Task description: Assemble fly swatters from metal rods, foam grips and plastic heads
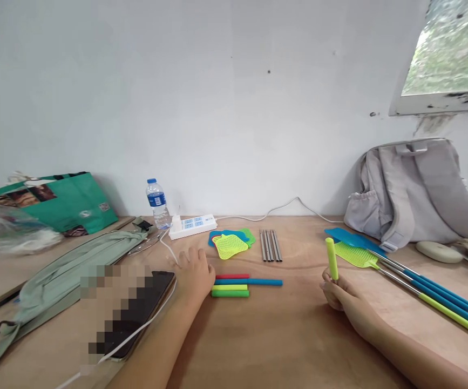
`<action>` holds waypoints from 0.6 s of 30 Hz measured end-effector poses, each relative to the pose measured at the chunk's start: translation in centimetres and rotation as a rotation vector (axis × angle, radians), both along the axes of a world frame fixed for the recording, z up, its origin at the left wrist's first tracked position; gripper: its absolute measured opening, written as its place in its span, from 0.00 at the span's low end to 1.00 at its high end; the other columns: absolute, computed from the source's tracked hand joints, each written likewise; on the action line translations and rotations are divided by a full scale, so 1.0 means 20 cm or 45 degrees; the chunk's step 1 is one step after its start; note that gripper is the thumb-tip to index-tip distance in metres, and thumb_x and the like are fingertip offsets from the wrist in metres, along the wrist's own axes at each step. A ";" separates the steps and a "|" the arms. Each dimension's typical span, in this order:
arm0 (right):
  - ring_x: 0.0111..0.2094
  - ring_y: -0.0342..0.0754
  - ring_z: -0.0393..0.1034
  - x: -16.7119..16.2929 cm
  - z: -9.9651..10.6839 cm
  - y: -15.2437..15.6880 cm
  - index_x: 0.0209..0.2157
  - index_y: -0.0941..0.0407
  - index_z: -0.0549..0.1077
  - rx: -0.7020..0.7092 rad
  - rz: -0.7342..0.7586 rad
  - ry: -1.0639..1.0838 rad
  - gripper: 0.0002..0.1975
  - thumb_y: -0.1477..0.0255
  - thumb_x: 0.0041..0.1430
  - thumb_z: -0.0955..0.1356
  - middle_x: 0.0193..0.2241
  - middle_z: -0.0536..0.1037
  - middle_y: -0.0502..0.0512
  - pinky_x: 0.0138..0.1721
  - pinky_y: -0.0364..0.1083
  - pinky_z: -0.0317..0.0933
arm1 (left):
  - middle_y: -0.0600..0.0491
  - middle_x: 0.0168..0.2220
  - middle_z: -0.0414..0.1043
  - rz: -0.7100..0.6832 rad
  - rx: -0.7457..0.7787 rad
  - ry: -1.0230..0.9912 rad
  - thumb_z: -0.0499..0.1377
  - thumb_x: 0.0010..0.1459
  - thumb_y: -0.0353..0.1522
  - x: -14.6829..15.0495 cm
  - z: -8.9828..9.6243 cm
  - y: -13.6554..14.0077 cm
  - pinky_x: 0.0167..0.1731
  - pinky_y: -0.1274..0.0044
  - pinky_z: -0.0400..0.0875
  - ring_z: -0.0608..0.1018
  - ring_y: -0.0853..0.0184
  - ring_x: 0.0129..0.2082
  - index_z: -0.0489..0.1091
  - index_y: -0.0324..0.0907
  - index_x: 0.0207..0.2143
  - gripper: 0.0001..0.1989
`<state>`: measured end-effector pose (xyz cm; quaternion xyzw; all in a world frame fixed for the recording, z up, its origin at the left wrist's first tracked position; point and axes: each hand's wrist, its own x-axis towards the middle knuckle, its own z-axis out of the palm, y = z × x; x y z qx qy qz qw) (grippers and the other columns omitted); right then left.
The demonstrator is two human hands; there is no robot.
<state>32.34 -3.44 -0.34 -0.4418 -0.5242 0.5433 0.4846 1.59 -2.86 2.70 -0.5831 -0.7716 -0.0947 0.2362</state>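
My right hand [343, 294] is closed around a yellow-green fly swatter handle [331, 258], holding it upright above the table. Resting on the tabletop, my left hand [195, 273] has its fingers slightly spread, beside the left ends of loose handles: a red handle [234, 276], a blue handle [264, 282], a yellow handle [230, 288] and a green handle [230, 294]. Beyond them lie stacked mesh swatter heads [231, 247] in several colours and a row of metal rods [271, 246]. Assembled blue and yellow-green fly swatters [440, 296] lie to the right.
A white power strip [193, 227] and a water bottle [158, 205] stand near the wall. On the left are a phone [136, 316] with a white cable, a grey-green strap bag [72, 270] and a green bag [72, 200]. A grey backpack [415, 189] leans at the right.
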 end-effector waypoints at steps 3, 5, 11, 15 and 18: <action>0.15 0.37 0.41 0.00 -0.01 0.00 0.25 0.53 0.55 -0.011 0.005 0.008 0.17 0.61 0.44 0.68 0.13 0.50 0.39 0.17 0.40 0.37 | 0.42 0.42 0.62 0.104 -0.065 0.053 0.51 0.51 0.32 0.02 0.02 -0.03 0.46 0.51 0.50 0.66 0.46 0.43 0.66 0.35 0.41 0.16; 0.15 0.37 0.41 0.01 -0.02 0.01 0.25 0.53 0.55 -0.009 0.005 0.008 0.17 0.61 0.44 0.68 0.13 0.50 0.39 0.17 0.40 0.36 | 0.43 0.42 0.61 0.149 -0.118 0.030 0.51 0.52 0.32 0.02 0.03 -0.04 0.43 0.52 0.54 0.68 0.48 0.41 0.66 0.35 0.43 0.16; 0.16 0.37 0.41 0.02 -0.04 0.01 0.26 0.53 0.55 0.000 0.014 0.017 0.15 0.62 0.46 0.67 0.14 0.50 0.39 0.18 0.41 0.36 | 0.38 0.46 0.59 0.194 -0.246 -0.159 0.49 0.55 0.34 0.00 0.02 -0.03 0.32 0.57 0.65 0.68 0.46 0.41 0.61 0.35 0.50 0.21; 0.16 0.37 0.40 0.02 -0.05 0.02 0.27 0.53 0.55 0.002 0.024 0.027 0.15 0.63 0.47 0.67 0.14 0.50 0.39 0.18 0.41 0.35 | 0.36 0.49 0.57 0.187 -0.188 -0.153 0.50 0.54 0.35 -0.01 0.00 -0.02 0.31 0.57 0.65 0.68 0.46 0.41 0.61 0.35 0.50 0.21; 0.16 0.37 0.41 0.02 -0.05 0.02 0.27 0.53 0.56 -0.003 0.012 0.035 0.15 0.63 0.47 0.67 0.14 0.50 0.39 0.18 0.41 0.35 | 0.36 0.51 0.57 0.072 -0.052 -0.097 0.52 0.52 0.33 -0.02 -0.01 -0.01 0.39 0.54 0.60 0.65 0.43 0.46 0.62 0.35 0.49 0.21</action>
